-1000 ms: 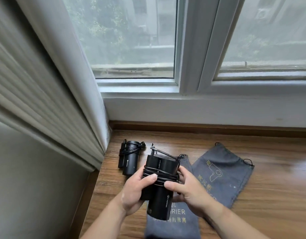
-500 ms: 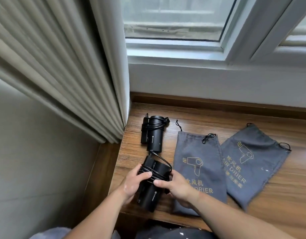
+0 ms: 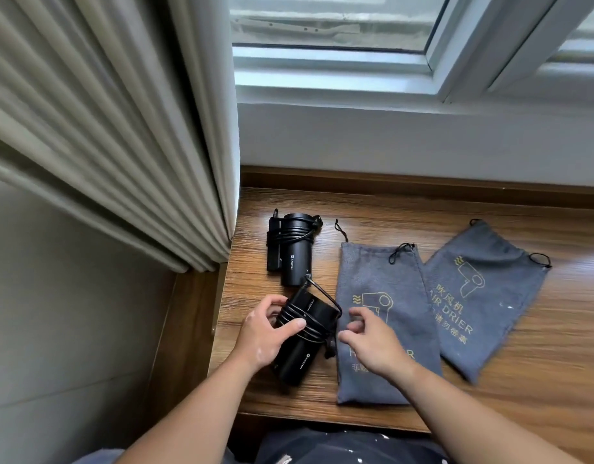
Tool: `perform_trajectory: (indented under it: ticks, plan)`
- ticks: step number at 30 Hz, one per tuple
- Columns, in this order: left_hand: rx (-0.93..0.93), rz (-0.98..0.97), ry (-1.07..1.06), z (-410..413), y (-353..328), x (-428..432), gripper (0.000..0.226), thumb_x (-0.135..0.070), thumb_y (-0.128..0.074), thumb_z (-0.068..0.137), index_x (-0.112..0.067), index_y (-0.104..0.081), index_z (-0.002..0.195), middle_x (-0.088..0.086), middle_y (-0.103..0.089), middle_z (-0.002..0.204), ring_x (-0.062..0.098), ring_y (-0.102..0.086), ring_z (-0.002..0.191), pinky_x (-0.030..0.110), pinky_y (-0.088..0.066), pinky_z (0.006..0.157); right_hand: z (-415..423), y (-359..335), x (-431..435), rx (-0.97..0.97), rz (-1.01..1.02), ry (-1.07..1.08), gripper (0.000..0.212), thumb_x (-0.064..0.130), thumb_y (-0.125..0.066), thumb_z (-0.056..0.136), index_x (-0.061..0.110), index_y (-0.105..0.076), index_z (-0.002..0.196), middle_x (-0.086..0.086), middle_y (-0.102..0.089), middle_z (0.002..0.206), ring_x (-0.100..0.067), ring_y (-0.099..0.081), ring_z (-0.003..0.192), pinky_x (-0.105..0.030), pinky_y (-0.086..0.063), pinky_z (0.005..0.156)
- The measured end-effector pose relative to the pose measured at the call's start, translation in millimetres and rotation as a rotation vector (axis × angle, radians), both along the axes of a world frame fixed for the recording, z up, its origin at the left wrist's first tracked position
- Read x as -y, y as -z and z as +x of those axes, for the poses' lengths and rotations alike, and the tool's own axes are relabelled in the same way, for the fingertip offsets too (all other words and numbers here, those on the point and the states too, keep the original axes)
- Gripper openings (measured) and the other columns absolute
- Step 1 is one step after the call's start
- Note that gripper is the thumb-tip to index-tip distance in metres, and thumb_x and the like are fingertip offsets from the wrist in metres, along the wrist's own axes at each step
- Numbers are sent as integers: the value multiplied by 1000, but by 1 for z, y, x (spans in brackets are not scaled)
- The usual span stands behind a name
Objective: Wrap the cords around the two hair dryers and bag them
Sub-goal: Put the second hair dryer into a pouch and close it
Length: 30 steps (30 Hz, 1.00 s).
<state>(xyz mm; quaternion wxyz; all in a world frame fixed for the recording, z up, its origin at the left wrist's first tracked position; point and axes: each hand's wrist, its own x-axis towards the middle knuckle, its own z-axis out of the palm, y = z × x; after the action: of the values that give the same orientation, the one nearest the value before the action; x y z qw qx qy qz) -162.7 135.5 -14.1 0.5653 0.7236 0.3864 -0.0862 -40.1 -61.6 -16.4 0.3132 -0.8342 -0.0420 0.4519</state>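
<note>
With the left hand (image 3: 262, 333) gripping the wrapped dryer (image 3: 302, 358) at lower centre, pin its seemingly loose cord end (image 3: 324, 294) while the empty, relaxed right hand (image 3: 369, 341) opens the nearer bag (image 3: 372, 272).

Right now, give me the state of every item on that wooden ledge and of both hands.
Near black cylindrical hair dryer: cord wound, unbagged, gripped.
Far black cylindrical hair dryer: cord wound, unbagged, lying on wooden ledge.
Left grey drawstring cloth bag: lying flat.
Right grey drawstring cloth bag: lying flat.
Left hand: grips near dryer.
Right hand: open, above left bag.
</note>
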Motion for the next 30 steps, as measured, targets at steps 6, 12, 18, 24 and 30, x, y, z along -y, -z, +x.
perform_trajectory:
  ticks: [6,12,18,24,30]
  plan:
    - [18,207,-28,16,0,19,45,-34,-89,78,-33,-60,112,-11,-67,111,8,-62,105,26,-46,95,3,-1,25,310,-273,-343,77,52,-59,89,25,-29,155,-5,-23,159,-30,-26,145,-47,-39,116]
    - [-40,344,-88,14,-5,53,53,-41,-68,97,-28,-52,146,-2,-53,134,11,-46,121,23,-32,102,10,5,70,468,-334,-539,73,61,-52,89,32,-33,152,3,-19,166,-23,-19,153,-57,-33,117]
    - [-70,331,-18,23,-6,63,53,-44,-61,101,-36,-46,152,-2,-51,138,22,-50,130,31,-38,103,54,11,150,633,-355,-634,60,74,-48,82,33,-58,125,12,-43,153,-15,-41,142,-56,-32,115]
    - [-99,339,108,45,-10,76,52,-40,-59,103,-41,-44,153,-8,-45,125,12,-45,117,26,-33,100,91,10,192,734,-457,-606,54,74,-41,87,27,-66,100,13,-60,119,-14,-60,119,-53,-35,115]
    - [-171,503,14,57,-9,96,61,-51,-59,99,-39,-37,154,-2,-48,133,25,-54,123,50,-46,109,91,1,159,700,-443,-432,61,67,-52,90,24,-52,134,-3,-50,133,-29,-52,122,-46,-53,93]
